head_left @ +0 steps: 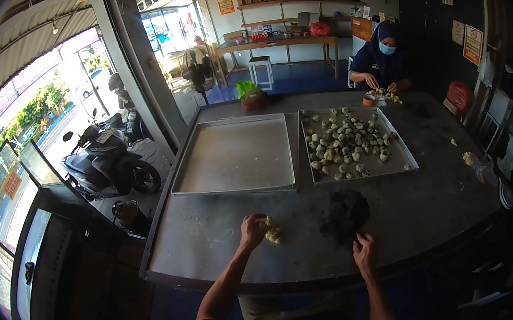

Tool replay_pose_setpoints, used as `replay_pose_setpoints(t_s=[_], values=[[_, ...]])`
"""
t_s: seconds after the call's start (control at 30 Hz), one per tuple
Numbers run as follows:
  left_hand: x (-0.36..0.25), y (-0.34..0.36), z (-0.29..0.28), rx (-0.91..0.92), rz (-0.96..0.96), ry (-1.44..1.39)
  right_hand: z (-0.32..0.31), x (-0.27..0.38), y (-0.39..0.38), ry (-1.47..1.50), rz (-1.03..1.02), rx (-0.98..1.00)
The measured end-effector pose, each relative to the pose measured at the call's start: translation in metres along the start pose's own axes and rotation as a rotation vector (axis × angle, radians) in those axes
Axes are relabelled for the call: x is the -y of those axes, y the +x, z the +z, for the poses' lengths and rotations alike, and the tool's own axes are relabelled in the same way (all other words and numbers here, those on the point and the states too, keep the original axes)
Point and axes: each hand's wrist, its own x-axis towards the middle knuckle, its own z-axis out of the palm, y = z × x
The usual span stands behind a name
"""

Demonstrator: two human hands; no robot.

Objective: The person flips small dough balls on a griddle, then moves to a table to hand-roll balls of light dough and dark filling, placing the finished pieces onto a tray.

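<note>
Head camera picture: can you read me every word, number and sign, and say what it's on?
I won't copy printed words, but here's where they are:
Red-and-yellow sign on the right: big lettering; small print blurred.
Similar sign on the back wall: too small.
Orange sign on the left glass: lettering shows.
White plate on the motorbike: too small.
Pink banner outside: letters washed out.
Pale lumps by the left hand: none.

Small pieces (273, 232) are pale yellow; fuzzy clump (345, 214), black. Round lumps (347, 136): mottled cream and dark grey. Trays (237, 156): silver-grey. Bench (204, 229): dark grey. Face mask (386, 49): light blue. Floor (298, 72): blue.
</note>
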Motion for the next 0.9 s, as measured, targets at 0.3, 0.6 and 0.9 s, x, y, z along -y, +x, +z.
replay_pose_setpoints(t_s=[0.3,0.6,0.9], values=[[-0.044,-0.052,-0.011,-0.077,0.094,-0.174,-0.022,0.018,0.026,-0.181,-0.058,0.413],[-0.085,-0.088,0.037,0.331,0.420,0.658,-0.014,-0.003,-0.016,0.012,0.080,0.077],[-0.042,-0.033,0.075,0.167,0.723,0.623,-0.015,-0.006,0.007,-0.227,-0.184,0.230]])
